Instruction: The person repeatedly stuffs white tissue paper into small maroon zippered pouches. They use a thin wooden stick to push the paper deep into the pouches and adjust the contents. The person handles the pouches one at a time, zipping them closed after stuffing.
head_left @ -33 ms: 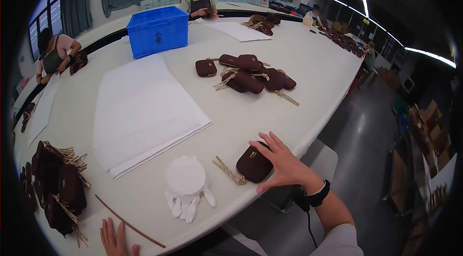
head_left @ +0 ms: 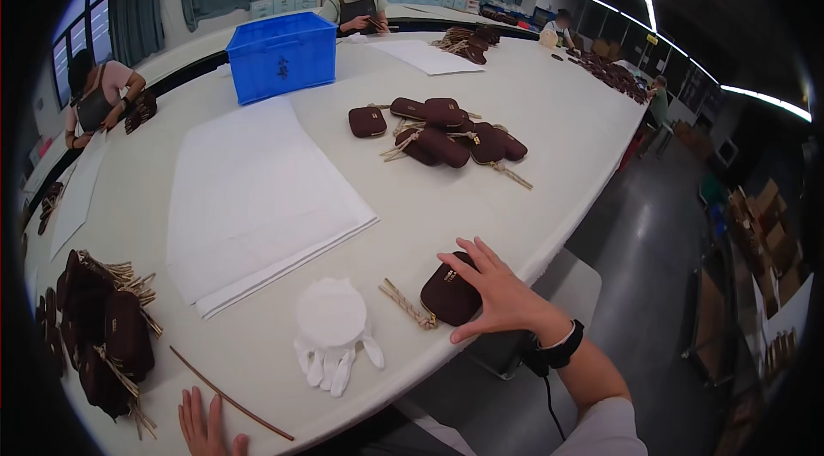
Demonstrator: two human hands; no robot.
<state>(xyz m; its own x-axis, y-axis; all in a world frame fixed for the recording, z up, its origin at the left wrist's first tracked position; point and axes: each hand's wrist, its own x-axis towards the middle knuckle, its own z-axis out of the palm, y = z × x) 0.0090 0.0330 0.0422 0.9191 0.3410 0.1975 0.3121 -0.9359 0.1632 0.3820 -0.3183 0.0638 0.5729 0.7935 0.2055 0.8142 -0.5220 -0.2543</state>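
Observation:
A dark brown zipped pouch [head_left: 448, 291] with gold lettering lies at the table's near right edge. From its left corner runs a beige knotted cord tassel [head_left: 407, 305]. My right hand [head_left: 505, 293] is spread over the pouch's right part, thumb at the near edge and a fingertip at the far edge; whether it presses down I cannot tell. At the lower left, my left hand [head_left: 202, 426] rests flat on the table with fingers extended, beside a thin brown strip [head_left: 230, 393]. Between the hands lie white gloves [head_left: 328, 370] under a round white piece [head_left: 331, 313].
Brown pouches are heaped at the left [head_left: 129, 336] and mid-table [head_left: 442, 145]. White sheets [head_left: 257, 207] lie left of centre, before a blue crate [head_left: 281, 61]. Co-workers [head_left: 356, 5] work around the table's far side. Beyond the right edge, cardboard boxes [head_left: 772, 233] stand near the floor aisle.
My right hand has shifted slightly left, covering more of the pouch. My left hand stays where it was.

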